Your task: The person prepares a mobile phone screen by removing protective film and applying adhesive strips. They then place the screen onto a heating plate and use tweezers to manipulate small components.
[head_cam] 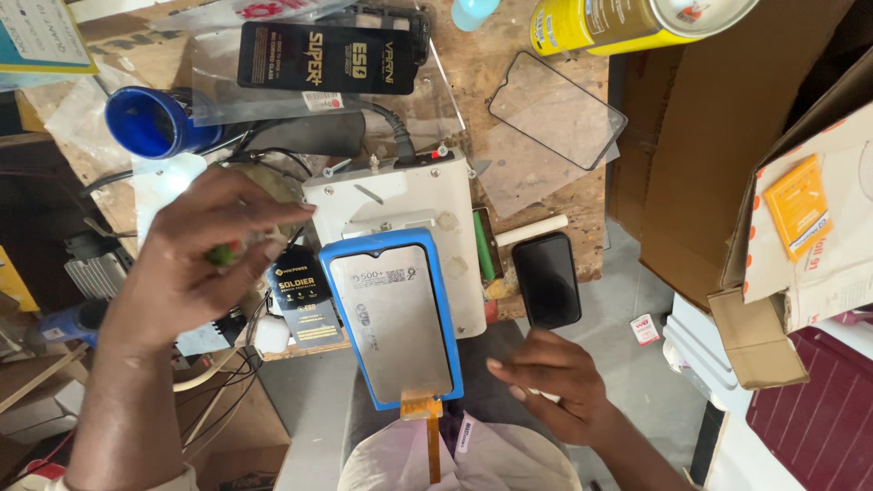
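Note:
A phone display panel (391, 314) lies back side up on a blue mat over a white machine (400, 195), with an orange flex cable (427, 427) hanging off its near end. My left hand (195, 259) hovers left of the machine, its fingers pinched on a small green tool (221, 255). Lower down, my right hand (550, 382) curls near the panel's bottom right corner and holds a small pale object. A black phone (546, 279) lies just above that hand.
A glass screen protector (556, 109) rests on the wooden bench at the back. A blue cup (150, 123), a yellow can (618, 23), a black packet (327, 59) and cardboard boxes (727, 118) surround the machine. Cables run at the left.

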